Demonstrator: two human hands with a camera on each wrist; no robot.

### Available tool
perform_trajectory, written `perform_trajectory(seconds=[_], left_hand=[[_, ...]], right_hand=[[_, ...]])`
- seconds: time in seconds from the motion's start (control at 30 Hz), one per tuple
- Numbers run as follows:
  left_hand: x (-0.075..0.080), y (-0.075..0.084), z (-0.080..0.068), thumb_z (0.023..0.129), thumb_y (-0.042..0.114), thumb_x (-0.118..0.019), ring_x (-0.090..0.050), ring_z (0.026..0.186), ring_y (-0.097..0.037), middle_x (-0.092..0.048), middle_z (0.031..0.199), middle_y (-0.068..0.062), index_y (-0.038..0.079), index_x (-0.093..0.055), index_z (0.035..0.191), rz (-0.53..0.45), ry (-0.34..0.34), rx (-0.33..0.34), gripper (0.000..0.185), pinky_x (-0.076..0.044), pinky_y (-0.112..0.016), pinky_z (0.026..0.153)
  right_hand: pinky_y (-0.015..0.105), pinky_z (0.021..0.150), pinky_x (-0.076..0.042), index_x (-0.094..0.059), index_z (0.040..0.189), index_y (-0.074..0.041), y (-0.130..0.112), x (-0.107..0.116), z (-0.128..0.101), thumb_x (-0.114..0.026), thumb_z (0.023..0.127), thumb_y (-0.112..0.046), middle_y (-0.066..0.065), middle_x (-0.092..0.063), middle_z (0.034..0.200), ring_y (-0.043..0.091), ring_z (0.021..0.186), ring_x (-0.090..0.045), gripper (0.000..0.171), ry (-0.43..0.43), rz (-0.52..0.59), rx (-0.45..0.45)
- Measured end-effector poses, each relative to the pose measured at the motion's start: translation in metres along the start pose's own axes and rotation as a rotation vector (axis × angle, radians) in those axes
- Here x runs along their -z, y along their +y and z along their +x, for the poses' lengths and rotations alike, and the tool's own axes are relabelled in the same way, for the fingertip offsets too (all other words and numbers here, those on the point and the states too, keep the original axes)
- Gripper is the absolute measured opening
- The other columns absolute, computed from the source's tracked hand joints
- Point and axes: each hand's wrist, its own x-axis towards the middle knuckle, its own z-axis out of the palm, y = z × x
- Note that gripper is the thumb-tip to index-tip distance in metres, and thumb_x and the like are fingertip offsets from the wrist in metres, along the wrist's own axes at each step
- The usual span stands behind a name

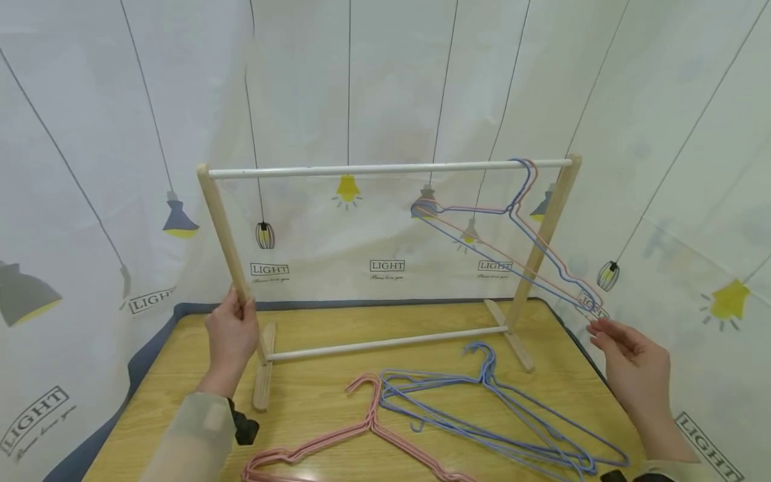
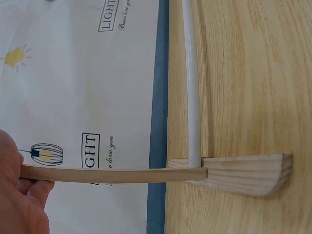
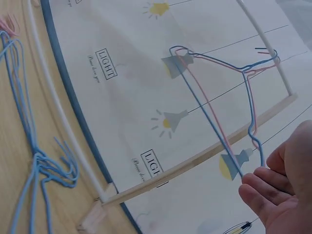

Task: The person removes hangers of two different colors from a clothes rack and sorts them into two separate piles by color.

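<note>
A small wooden clothes rack (image 1: pixel 545 227) with a white top rail (image 1: pixel 385 169) stands on the wooden table (image 1: pixel 313 395). My left hand (image 1: pixel 231 321) grips its left post (image 1: pixel 224 234) low down, and the left wrist view shows the left hand's fingers (image 2: pixel 36 187) curled round that post (image 2: pixel 112 174). A blue and a pink wire hanger (image 1: pixel 518 231) hang tilted at the rail's right end. My right hand (image 1: pixel 614 338) is open, fingers straight, right at the hangers' lower corner (image 3: pixel 239 173); contact is unclear.
Several blue hangers (image 1: pixel 494 418) and pink hangers (image 1: pixel 355 438) lie loose on the table in front of the rack. A lamp-printed white curtain (image 1: pixel 385 80) encloses the table on three sides. The rack's lower white rail (image 1: pixel 385 343) and left foot (image 2: pixel 243 173) rest on the tabletop.
</note>
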Motion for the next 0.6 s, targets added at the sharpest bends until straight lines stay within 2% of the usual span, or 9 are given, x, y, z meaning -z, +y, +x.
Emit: perform_trajectory(seconds=[0.17, 0.3, 0.43, 0.6], left_hand=[[-0.001, 0.000, -0.001, 0.107, 0.006, -0.063, -0.076, 0.097, -0.039, -0.074, 0.113, -0.028, -0.003, -0.062, 0.144, -0.007, 0.009, -0.004, 0.038, -0.061, -0.047, 0.072], [-0.001, 0.000, -0.001, 0.107, 0.006, -0.063, -0.076, 0.097, -0.039, -0.074, 0.114, -0.028, -0.003, -0.062, 0.143, -0.010, 0.014, -0.008, 0.037, -0.061, -0.045, 0.072], [0.000, 0.000, -0.001, 0.106, 0.005, -0.063, -0.076, 0.094, -0.039, -0.075, 0.110, -0.027, -0.004, -0.064, 0.141, -0.019, 0.020, -0.014, 0.036, -0.059, -0.033, 0.066], [0.000, 0.000, -0.001, 0.106, 0.004, -0.063, -0.076, 0.091, -0.039, -0.075, 0.108, -0.027, -0.004, -0.067, 0.137, -0.026, 0.027, -0.023, 0.032, -0.056, -0.027, 0.063]], right_hand=[[0.008, 0.078, -0.051, -0.073, 0.121, 0.009, -0.010, -0.004, 0.015, -0.067, 0.101, 0.001, -0.014, -0.076, 0.099, -0.008, 0.090, -0.069, 0.022, 0.097, -0.032, 0.124], [0.006, 0.080, -0.048, -0.075, 0.118, 0.008, -0.016, -0.007, 0.028, -0.069, 0.100, 0.001, -0.015, -0.075, 0.099, -0.011, 0.092, -0.066, 0.021, 0.133, -0.065, 0.195], [0.005, 0.081, -0.047, -0.074, 0.121, 0.008, -0.016, -0.008, 0.043, -0.069, 0.099, 0.002, -0.019, -0.072, 0.100, -0.014, 0.093, -0.063, 0.024, 0.091, -0.069, 0.213], [0.006, 0.079, -0.048, -0.071, 0.124, 0.011, -0.011, -0.011, 0.057, -0.072, 0.099, -0.001, -0.022, -0.070, 0.100, -0.013, 0.091, -0.064, 0.027, 0.005, -0.056, 0.205]])
